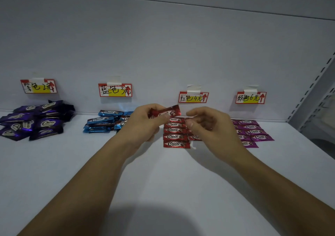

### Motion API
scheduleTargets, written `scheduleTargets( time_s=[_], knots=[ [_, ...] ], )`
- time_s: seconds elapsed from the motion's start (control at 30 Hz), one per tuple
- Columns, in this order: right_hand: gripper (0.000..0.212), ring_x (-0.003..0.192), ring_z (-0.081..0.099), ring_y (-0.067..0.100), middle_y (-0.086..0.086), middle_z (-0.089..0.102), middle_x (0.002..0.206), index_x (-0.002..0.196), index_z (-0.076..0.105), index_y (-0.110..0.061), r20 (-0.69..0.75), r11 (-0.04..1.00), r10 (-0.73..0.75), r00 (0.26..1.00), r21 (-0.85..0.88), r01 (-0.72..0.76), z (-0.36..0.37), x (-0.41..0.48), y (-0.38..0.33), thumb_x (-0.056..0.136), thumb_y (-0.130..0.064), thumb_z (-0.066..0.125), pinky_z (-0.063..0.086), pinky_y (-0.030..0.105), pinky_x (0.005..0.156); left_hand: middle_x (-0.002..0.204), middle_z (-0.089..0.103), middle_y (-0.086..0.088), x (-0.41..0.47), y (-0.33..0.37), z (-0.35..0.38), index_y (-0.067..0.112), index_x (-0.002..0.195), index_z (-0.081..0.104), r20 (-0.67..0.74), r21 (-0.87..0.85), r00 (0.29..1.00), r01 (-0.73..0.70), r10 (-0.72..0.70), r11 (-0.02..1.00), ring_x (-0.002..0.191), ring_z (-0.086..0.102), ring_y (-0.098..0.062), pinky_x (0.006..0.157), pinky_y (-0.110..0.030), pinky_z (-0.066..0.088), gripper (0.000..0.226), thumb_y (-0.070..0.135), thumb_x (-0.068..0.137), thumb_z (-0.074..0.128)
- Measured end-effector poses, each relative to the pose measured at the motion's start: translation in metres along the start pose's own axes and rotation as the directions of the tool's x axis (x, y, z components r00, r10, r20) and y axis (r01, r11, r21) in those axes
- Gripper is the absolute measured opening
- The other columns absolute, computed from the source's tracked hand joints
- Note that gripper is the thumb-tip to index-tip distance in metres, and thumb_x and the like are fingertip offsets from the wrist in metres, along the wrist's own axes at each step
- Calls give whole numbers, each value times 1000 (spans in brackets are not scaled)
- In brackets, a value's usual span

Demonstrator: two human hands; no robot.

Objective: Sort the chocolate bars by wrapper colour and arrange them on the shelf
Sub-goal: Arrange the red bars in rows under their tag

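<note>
My left hand (145, 121) pinches a red chocolate bar (165, 112) and holds it tilted just above the shelf (163, 177). Under it and a little to the right lie the red bars (175, 136), set out in neat rows below the red price label (193, 97). My right hand (210, 125) hovers over the right part of these rows with curled fingers. Something red shows between its thumb and fingers, and I cannot tell whether it holds a bar. Sorted piles lie on either side: dark purple bars (34, 121), blue bars (105, 121) and pink bars (253, 132).
Labels for dark purple (38, 86), blue (115, 90) and pink (250, 97) are taped to the white back wall above their piles. A slotted metal upright (311, 88) closes the shelf on the right. White shelf surface stretches in front of the piles.
</note>
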State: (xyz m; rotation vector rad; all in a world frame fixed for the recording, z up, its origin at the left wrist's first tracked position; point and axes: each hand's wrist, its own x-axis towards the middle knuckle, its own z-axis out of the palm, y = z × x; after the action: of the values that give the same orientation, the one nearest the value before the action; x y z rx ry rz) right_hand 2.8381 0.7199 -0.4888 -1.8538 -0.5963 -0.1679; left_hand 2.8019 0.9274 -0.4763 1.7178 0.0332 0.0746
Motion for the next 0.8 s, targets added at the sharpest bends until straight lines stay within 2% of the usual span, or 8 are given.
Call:
scheduleTargets(
  time_s=[0.1, 0.27, 0.33, 0.4, 0.53, 0.6, 0.7, 0.8],
  knots=[
    [26, 73, 69, 19, 6, 75, 82, 113, 68, -14, 26, 984, 27, 999, 178, -31, -1, 0, -5, 88, -7, 74, 57, 29, 66, 78, 71, 3, -6, 2, 10, 11, 100, 73, 18, 76, 998, -68, 67, 995, 52, 58, 1, 47, -12, 42, 13, 17, 90, 74],
    [12, 66, 67, 17, 16, 72, 77, 93, 75, -9, 6, 989, 95, 995, 110, -95, -16, 5, -12, 85, 0, 75, 54, 22, 61, 87, 72, 0, -5, -1, 15, 16, 92, 71, -12, 110, 989, -144, 146, 983, 76, 70, 0, 56, -11, 50, 15, 17, 82, 81],
    [8, 62, 66, 11, 13, 74, 76, 88, 75, -14, 16, 984, 176, 984, -13, -176, -34, 8, -17, 87, -6, 75, 49, 19, 56, 87, 72, 8, -2, -9, 13, 25, 85, 72, -27, 331, 978, -188, 209, 925, 82, 67, 3, 57, -10, 49, 9, 21, 85, 80],
    [6, 59, 63, 9, 4, 74, 70, 84, 75, -18, 79, 943, 277, 958, -215, -255, -53, 11, -15, 88, -14, 75, 47, 24, 55, 88, 71, 16, -2, -15, 13, 30, 84, 75, 62, 582, 962, -251, 266, 773, 88, 62, 6, 66, -10, 48, 6, 27, 85, 80],
    [5, 64, 64, 11, 1, 75, 73, 81, 78, -19, 201, 840, 459, 865, -415, -349, -65, 13, -4, 85, -22, 80, 49, 24, 57, 96, 69, 20, -2, -21, 14, 32, 94, 77, 222, 677, 935, -352, 276, 646, 91, 61, 0, 82, -26, 53, 10, 31, 84, 80],
    [5, 65, 66, 8, -4, 76, 74, 78, 79, -21, 217, 825, 460, 861, -464, -323, -59, 13, 2, 83, -23, 82, 50, 22, 60, 99, 68, 18, -2, -22, 14, 32, 98, 77, 256, 697, 926, -376, 278, 610, 92, 61, -1, 84, -29, 54, 13, 32, 85, 80],
    [7, 71, 66, 3, -16, 73, 74, 74, 80, -28, 122, 791, 362, 924, -564, -236, -55, 12, 5, 80, -28, 84, 47, 18, 62, 106, 69, 16, 1, -24, 13, 32, 104, 78, 284, 718, 921, -388, 265, 579, 97, 61, -4, 88, -32, 54, 17, 32, 86, 79],
    [8, 71, 63, -1, -20, 69, 79, 82, 81, -31, 294, 821, 208, 933, -571, -3, -56, 10, 1, 77, -28, 87, 43, 12, 57, 113, 69, 14, 2, -26, 13, 33, 110, 77, 289, 734, 924, -383, 252, 561, 101, 61, -5, 92, -30, 53, 21, 31, 89, 76]
  ],
)
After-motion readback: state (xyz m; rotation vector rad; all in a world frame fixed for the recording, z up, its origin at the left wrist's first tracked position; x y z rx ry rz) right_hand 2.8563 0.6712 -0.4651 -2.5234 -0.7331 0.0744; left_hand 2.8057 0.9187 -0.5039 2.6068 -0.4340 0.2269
